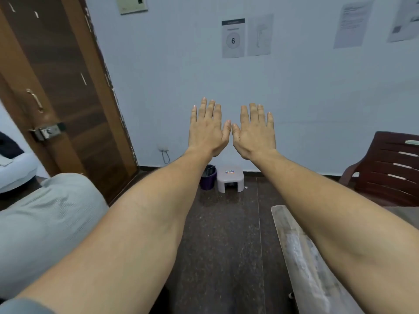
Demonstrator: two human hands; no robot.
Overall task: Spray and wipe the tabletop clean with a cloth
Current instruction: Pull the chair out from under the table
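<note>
From the head camera, the person holds both arms straight out. The left hand (207,130) and the right hand (255,132) are flat, with straight fingers and thumbs almost touching, and they hold nothing. I think the cleaning has not begun yet. The tabletop (297,245) lies low on the right, under the right forearm and well below both hands. No spray bottle or cloth shows here, so the hands must likely fetch those first.
</note>
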